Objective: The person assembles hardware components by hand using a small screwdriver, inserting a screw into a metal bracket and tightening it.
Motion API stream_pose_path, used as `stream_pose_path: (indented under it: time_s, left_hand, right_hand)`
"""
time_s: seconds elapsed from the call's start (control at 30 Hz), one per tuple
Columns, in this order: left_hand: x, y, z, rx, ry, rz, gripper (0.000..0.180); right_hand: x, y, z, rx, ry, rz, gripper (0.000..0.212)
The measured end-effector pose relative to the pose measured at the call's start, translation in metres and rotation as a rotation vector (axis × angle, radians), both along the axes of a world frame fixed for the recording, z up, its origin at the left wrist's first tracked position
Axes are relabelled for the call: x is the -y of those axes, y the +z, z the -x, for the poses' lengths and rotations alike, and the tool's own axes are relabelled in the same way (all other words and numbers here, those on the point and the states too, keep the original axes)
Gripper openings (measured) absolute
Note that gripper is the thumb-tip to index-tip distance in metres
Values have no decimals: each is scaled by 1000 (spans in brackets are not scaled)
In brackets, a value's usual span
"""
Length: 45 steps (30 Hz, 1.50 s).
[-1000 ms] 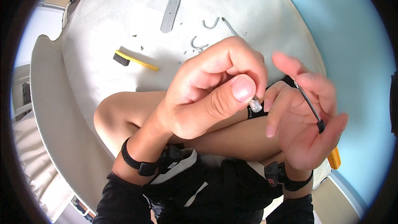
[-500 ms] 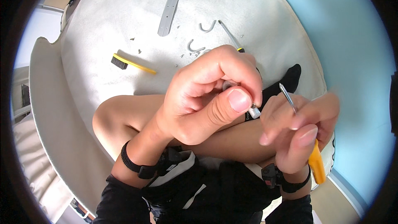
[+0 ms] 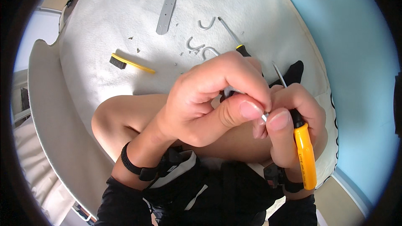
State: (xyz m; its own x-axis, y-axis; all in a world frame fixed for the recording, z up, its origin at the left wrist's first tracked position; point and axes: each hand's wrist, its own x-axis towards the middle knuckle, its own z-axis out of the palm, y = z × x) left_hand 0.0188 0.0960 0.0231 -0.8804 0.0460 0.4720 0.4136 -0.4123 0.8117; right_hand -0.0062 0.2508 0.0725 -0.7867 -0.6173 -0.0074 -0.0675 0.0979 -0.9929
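My left hand [image 3: 209, 104] is closed, thumb and forefinger pinching a small silvery metal piece [image 3: 264, 117] whose tip pokes out between them. A grey, shiny part [image 3: 230, 92] shows inside the curl of its fingers; I cannot tell whether it is the same piece. Against that tip, my right hand [image 3: 289, 121] brings its thumb and fingertips, touching or nearly so. A screwdriver with a yellow handle [image 3: 305, 155] is tucked in the right hand, its shaft [image 3: 278, 74] rising behind the fingers and pointing away from me. Most of the metal piece is hidden by fingers.
On the white blanket [image 3: 100, 25] lie grey hooks [image 3: 206, 26], small metal bits [image 3: 138, 50] and a second screwdriver [image 3: 228, 31] with a black and yellow handle. A yellow brush [image 3: 133, 63] lies to the left, a perforated metal strip [image 3: 169, 8] farther off. My crossed legs [image 3: 130, 117] are beneath my hands.
My right hand has moved left to meet the left hand at the metal piece. The yellow-handled screwdriver has moved with it, and its handle now shows more fully.
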Motion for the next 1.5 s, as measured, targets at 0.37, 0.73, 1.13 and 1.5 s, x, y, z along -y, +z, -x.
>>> stream_pose_path:
  time_s: [0.37,0.73,1.13,1.5]
  left_hand:
    - [-13,2,-5,126,22,-167,25]
    - [-12,3,-5,121,33,-158,26]
    - [-10,1,-4,118,18,-161,26]
    - [-2,-1,0,319,-105,84,31]
  right_hand:
    - [10,-6,-6,-31,-138,113,18]
    - [4,-1,-7,-17,-64,10,31]
    - [6,1,-3,219,-47,123,28]
    - [-9,-16,11,122,-145,457,52]
